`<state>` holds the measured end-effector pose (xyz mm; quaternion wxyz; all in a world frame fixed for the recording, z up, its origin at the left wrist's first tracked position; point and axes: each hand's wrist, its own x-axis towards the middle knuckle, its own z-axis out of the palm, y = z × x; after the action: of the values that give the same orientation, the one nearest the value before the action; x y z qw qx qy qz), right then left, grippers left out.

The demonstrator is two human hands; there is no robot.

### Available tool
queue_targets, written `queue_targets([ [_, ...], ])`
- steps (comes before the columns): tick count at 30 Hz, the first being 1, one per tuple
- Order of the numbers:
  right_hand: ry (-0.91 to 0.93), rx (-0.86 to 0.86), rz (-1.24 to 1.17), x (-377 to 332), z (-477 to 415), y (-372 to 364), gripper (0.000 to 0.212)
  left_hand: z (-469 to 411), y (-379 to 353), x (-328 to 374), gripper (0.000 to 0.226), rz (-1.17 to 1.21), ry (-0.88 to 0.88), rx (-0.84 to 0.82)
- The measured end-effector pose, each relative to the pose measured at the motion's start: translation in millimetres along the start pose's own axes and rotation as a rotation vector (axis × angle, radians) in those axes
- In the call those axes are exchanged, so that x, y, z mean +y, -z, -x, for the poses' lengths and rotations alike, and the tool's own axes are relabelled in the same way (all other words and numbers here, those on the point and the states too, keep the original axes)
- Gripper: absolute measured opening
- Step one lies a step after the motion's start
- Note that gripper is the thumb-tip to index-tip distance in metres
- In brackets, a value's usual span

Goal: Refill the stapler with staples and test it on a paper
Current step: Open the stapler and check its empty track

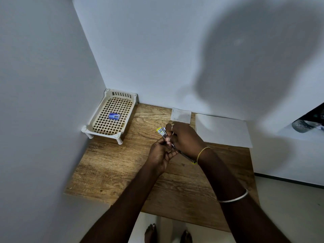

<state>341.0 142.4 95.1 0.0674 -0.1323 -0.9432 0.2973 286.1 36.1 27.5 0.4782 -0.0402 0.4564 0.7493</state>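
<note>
Head cam: stapler (164, 134) is held in the air over the wooden table (112, 165), between both hands, with its yellow-tipped ends sticking out either side. Right hand (185, 137) is curled over the top and grips the body. Left hand (160, 153) has its fingers curled in, pinching the metal middle from below. Can't tell if a staple strip is between the fingertips, it's too small.

Looks like the loading step. To do it well:
- steady the body with the right hand
- keep the channel facing up
- seat the strip legs-down and flat
- close until it latches, don't force it

Blue staple box (114, 116) sits in the white lattice basket (87, 127), well apart from the hands. Test sheet of paper (222, 130) lies just beyond the right hand.

Writing: the box print and the white label at the stapler's head are both unreadable.
</note>
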Motion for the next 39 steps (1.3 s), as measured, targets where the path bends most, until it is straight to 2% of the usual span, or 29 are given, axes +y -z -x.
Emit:
queue_targets([
  [8, 0.069, 0.025, 0.004, 10, 6, 0, 0.007, -3, -2, -4, 0.050, -0.023, 0.010, 0.011],
  [20, -0.004, -0.071, -0.072, 24, -4, 4, 0.025, -7, -3, -2, 0.053, -0.057, -0.023, 0.013],
  [26, 0.017, -0.082, 0.013, 19, -4, 2, 0.020, -7, -3, -4, 0.058, -0.031, -0.008, 0.039],
  [34, 0.109, 0.156, 0.012, 20, 18, -12, 0.015, -14, 4, 5, 0.042, 0.017, -0.026, 0.093],
  [39, -0.065, 0.232, -0.115, 20, 11, -21, 0.015, -15, 6, 7, 0.047, 0.004, -0.018, 0.079],
])
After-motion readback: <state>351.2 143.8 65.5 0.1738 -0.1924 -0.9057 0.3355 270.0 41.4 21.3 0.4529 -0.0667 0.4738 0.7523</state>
